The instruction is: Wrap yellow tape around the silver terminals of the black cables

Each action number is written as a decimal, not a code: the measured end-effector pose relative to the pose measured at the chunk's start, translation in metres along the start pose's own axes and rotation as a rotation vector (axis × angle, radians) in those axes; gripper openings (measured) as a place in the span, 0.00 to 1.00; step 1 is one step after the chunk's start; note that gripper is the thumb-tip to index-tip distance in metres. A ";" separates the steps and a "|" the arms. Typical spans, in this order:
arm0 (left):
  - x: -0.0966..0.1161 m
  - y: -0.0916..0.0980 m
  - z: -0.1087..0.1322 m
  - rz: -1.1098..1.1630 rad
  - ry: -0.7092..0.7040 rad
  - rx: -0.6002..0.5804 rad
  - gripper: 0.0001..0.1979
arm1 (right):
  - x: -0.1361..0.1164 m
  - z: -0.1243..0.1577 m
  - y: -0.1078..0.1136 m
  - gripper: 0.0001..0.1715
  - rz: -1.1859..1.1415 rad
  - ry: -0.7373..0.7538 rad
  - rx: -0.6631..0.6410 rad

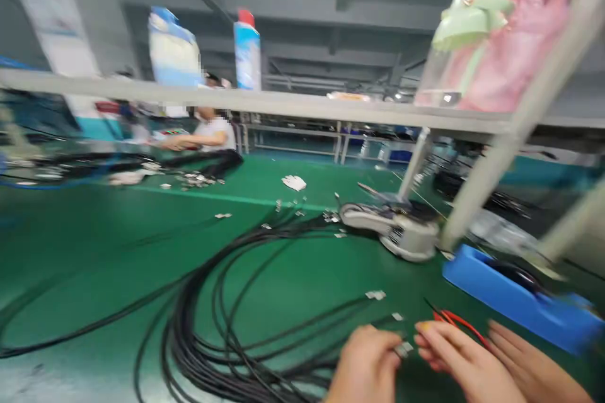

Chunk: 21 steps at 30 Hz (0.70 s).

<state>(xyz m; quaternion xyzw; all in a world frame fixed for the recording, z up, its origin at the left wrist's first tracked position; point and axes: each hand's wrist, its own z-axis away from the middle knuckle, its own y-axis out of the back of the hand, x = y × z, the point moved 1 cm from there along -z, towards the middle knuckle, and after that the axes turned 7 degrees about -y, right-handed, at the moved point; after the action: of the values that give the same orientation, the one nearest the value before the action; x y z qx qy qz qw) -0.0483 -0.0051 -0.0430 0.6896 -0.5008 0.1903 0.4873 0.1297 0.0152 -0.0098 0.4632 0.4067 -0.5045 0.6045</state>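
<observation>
Two hands are in view at the lower edge. The left hand (366, 366) is curled, its fingertips closed on a metal terminal (404, 349) at the end of a black cable. The right hand (466, 359) lies just beside it, fingers extended and together; whether it grips anything cannot be determined. One red wire and one black wire (451, 315) emerge beside its fingers.

The black cables (198, 334) form a loose coil on the green tabletop (265, 264). Their count cannot be determined. Two further metal terminals (375, 295) lie at cable ends ahead of the hands. More small metal pieces (302, 208) are scattered farther on.

One blue plastic tray (515, 302) stands to the right and holds a dark item. One grey-and-white machine (394, 230) sits beyond the cables. One seated person (212, 138) works across the tabletop, beyond a pale shelf rail (236, 97).
</observation>
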 end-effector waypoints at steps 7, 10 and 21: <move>0.019 0.008 -0.013 0.196 0.144 0.064 0.11 | -0.003 0.045 -0.024 0.15 0.043 0.061 0.114; 0.019 0.008 -0.013 0.189 0.123 0.061 0.11 | -0.001 0.048 -0.028 0.13 0.019 0.070 0.140; 0.028 0.010 -0.008 -0.044 -0.034 0.067 0.05 | 0.001 0.043 -0.043 0.12 -0.075 0.062 0.187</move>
<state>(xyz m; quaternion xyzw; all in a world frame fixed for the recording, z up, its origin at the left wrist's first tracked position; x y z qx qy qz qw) -0.0434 -0.0126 -0.0135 0.7195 -0.4869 0.1844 0.4597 0.0889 -0.0294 -0.0069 0.5176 0.3933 -0.5479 0.5265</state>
